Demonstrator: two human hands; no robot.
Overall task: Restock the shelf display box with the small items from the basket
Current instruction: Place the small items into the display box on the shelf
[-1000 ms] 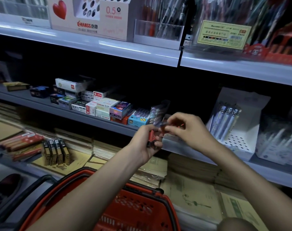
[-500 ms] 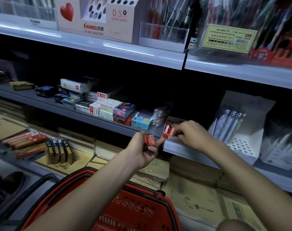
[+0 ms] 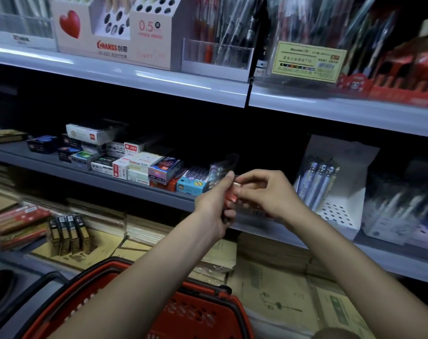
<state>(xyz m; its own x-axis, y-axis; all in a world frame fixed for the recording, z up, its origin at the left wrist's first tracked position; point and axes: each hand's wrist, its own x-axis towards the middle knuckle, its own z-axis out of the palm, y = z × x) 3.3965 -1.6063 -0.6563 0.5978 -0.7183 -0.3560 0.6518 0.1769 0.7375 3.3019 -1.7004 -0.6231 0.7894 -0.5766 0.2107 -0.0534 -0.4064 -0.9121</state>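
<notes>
The left hand (image 3: pixel 214 206) is gripping a small bunch of red items (image 3: pixel 230 196), its fingers curling round them, and the right hand (image 3: pixel 269 194) is pinching the top one between thumb and fingertips. Half a second ago the hands were apart, the right one at the display box (image 3: pixel 257 212) on the middle shelf (image 3: pixel 125 185). Now they are meeting just before the shelf edge (the box is showing only as a reddish strip under the right palm). The red basket (image 3: pixel 203 311) is sitting below the forearms.
</notes>
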